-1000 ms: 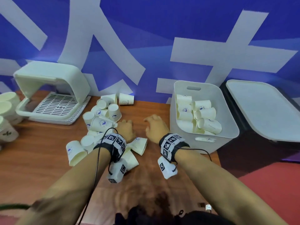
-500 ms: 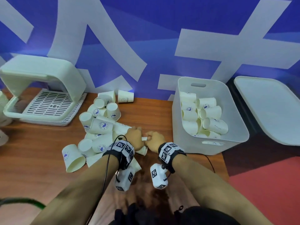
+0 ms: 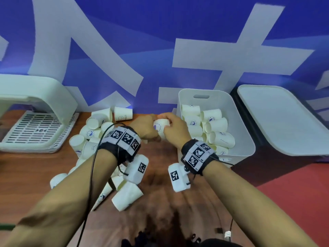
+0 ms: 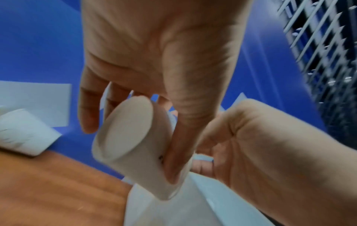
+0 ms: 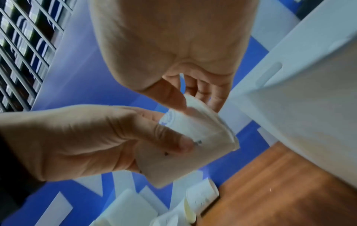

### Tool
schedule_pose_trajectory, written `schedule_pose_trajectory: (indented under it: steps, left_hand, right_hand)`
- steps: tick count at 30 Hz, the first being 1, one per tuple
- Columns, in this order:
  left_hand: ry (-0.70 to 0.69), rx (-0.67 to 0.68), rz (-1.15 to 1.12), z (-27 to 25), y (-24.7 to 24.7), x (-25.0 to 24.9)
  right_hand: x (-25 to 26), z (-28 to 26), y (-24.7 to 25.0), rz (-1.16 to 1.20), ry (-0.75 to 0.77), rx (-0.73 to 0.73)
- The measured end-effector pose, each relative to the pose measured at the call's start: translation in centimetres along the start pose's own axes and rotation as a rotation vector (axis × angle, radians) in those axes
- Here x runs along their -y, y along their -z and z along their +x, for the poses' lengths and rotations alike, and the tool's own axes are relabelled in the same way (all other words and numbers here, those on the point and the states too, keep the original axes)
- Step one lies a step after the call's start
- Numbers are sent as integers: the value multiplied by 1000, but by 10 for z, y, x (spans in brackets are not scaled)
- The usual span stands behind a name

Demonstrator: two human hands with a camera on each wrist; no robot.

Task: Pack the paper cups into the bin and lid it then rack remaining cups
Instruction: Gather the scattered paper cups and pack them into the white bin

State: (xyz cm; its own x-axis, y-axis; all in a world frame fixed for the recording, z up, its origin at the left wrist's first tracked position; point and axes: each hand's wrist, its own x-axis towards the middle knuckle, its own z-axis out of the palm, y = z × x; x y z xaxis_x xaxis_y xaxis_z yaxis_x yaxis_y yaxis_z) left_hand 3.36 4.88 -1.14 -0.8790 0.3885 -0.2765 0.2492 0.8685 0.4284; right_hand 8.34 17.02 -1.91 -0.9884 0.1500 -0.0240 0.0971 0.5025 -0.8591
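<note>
Paper-thin white cup [image 3: 161, 126] pinched between both hands [image 3: 146, 128] [image 3: 175, 129] at frame centre: light, crushable, best gripped gently round its wall.

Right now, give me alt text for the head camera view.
Both hands, left hand and right hand, hold one paper cup above a wooden table, beside an open white bin partly filled with cups. More cups lie scattered at left.

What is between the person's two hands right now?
One small white paper cup, pinched by both the left hand and the right hand, beside the white plastic bin. The head view shows it.
</note>
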Motion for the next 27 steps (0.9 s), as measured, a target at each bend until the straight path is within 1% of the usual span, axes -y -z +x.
schedule_pose_trajectory:
  steps: [3,5,7,10,13,17,20,24,27]
  left_hand:
    - [-105,-123,21,6,5,-38]
    - [-168,-205,21,10,2,-64]
    - [-216,-251,7,14,-6,-91]
    - [-290,-238,-13,23,-26,-121]
    - [-357,-191,42,33,-48,-142]
    - [-339,-152,129,43,-75,-151]
    - [-299,-112,243,46,-90,-145]
    - [-238,-58,396,45,-107,-124]
    - [-218,-55,391,43,-115,-115]
  right_hand:
    - [-4,2,34,-40,1,-43]
    - [-13,2,58,-132,9,-87]
    - [-25,1,83,-244,20,-142]
    - [-44,-6,116,-382,11,-121]
    - [-66,-11,134,-564,-73,-75]
    - [-95,-10,145,-644,-170,-51]
    - [-109,-11,153,-770,-242,32]
    - [-122,-12,155,-955,-324,157]
    - [-129,-9,152,-1018,-378,213]
